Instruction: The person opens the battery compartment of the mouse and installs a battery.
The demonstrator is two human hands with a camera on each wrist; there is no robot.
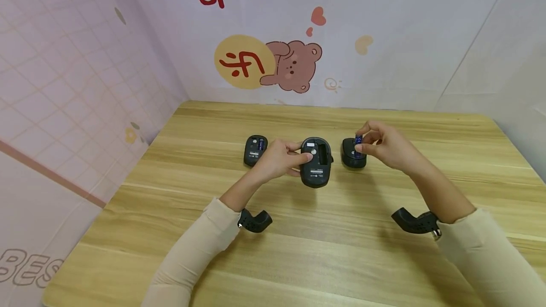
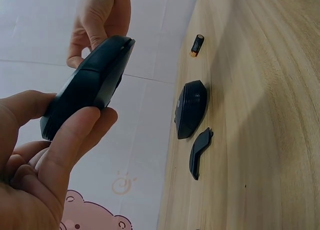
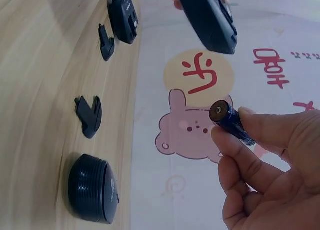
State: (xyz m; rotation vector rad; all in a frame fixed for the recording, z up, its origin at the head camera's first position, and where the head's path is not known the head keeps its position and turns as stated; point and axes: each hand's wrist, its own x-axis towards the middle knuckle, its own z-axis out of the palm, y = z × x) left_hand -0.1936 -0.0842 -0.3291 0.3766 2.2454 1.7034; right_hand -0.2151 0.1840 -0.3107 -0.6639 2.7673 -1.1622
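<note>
Black plastic made up the upturned mouse [image 1: 315,176] that the left hand [image 1: 277,160] gripped above the wooden table [image 1: 298,259], thumb across its underside, fingers behind. Its battery slot lay uncovered beside a white sticker and rows of pale print too small to read. The right hand [image 1: 388,148] pinched a blue battery [image 1: 358,139] between thumb and fingertips, raised near the right-hand mouse [image 1: 354,161]; pale marks on its wrapper could not be deciphered. The left-hand mouse [image 1: 250,158] rested underside up, a blue cell [image 1: 261,144] in its slot, its printed label likewise illegible. Two dark covers [image 3: 90,117] lay on the wood, and an orange-ended battery [image 2: 198,44] lay beyond the right-hand mouse. On the backdrop, a pink bear [image 1: 296,67] adjoined a yellow disc [image 1: 230,44] bearing one red character; outlined letters [image 1: 30,266] at lower left read "BES".
</note>
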